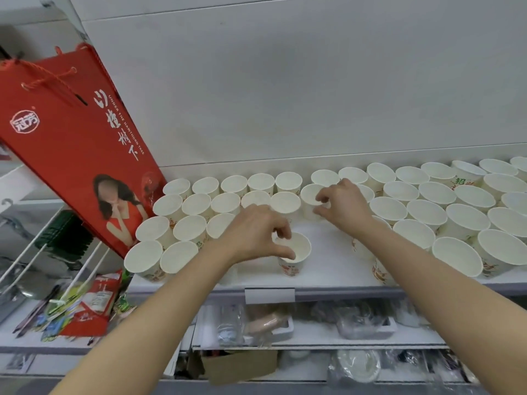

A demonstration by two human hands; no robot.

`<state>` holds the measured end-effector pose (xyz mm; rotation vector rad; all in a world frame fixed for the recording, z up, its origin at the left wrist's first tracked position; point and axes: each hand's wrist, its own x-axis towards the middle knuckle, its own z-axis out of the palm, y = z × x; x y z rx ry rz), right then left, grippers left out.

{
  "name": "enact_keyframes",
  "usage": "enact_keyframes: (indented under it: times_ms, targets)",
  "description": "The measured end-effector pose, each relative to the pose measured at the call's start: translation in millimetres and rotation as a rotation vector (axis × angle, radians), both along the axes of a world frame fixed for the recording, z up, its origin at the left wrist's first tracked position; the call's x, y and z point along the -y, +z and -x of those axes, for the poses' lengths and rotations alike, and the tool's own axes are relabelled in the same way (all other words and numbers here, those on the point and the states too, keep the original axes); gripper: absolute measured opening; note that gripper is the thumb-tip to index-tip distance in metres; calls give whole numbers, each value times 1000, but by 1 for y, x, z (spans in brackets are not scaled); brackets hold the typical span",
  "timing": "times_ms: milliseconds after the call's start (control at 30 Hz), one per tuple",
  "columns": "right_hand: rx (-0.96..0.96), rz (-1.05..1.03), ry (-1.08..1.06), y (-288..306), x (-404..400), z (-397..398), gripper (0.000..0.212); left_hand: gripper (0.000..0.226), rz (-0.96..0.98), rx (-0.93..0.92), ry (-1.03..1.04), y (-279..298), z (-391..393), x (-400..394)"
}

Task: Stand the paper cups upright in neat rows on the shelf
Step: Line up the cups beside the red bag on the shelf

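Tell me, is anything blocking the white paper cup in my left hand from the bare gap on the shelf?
Nothing visible does. The left hand pinches the white paper cup by its rim over bare white shelf, between the two cup groups.

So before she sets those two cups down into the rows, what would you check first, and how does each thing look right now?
1. Left hand has a firm pinch on the rim of the front cup: ok.
2. Right hand pinches the rim of the second-row cup: ok.
3. Both held cups are upright, mouths up: ok.
4. There is bare shelf between the left and right groups to take the front cup: ok.
5. The neighbouring cups all stand upright: ok.
6. The rows line up across the gap: not ok, the right group sits a little askew.
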<state>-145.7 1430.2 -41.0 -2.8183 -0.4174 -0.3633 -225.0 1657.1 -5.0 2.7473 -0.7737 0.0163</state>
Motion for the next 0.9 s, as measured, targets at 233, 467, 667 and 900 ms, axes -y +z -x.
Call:
enact_keyframes:
  times_ms: [233,467,667,900]
  targets:
    - [9,134,42,1,1,0,11,59,-58,43,83,-15,17,14]
    - [61,-101,147,12,6,48,12,25,-168,128,123,-15,44,21]
    - [-5,-222,238,7,5,88,7,12,-138,220,365,-2,53,5]
    - [-25,-219,196,9,-8,88,6,9,-205,176,419,2,33,-6]
